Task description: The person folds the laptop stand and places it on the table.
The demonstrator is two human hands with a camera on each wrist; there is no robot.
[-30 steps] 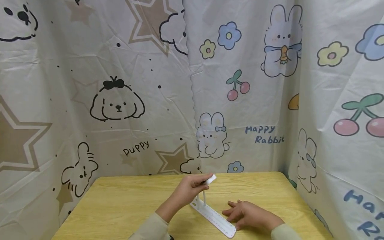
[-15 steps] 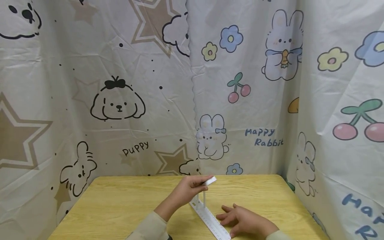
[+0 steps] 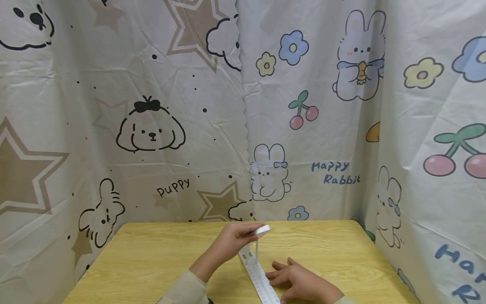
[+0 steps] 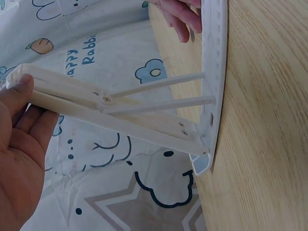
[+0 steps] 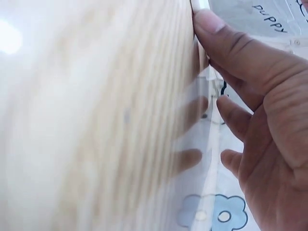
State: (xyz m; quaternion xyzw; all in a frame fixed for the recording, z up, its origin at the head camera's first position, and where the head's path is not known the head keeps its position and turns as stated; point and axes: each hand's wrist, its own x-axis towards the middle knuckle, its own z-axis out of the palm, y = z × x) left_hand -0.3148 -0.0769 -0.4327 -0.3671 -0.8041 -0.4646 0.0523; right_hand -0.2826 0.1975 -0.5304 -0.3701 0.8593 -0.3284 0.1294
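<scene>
A white folding stand [image 3: 260, 278] lies with its long notched base on the table. In the left wrist view its upper arm [image 4: 72, 101] is raised at a slant, hinged at the base's far end. Two thin struts [image 4: 166, 104] run between this arm and the base. My left hand [image 3: 229, 241] pinches the free end of the upper arm between thumb and fingers. Low beside the near part of the base is my right hand [image 3: 303, 282], fingers spread and slightly bent. Its thumb [image 5: 211, 21] touches a white edge at the top of the right wrist view.
The stand is on a wood-grain table [image 3: 159, 261]. Cartoon-printed curtains [image 3: 212, 139] hang close behind the table and along its left and right sides.
The stand's near end has swung left and toward the person, its base pointing more straight at the body. My right hand has moved left along with it; the left hand has shifted slightly left.
</scene>
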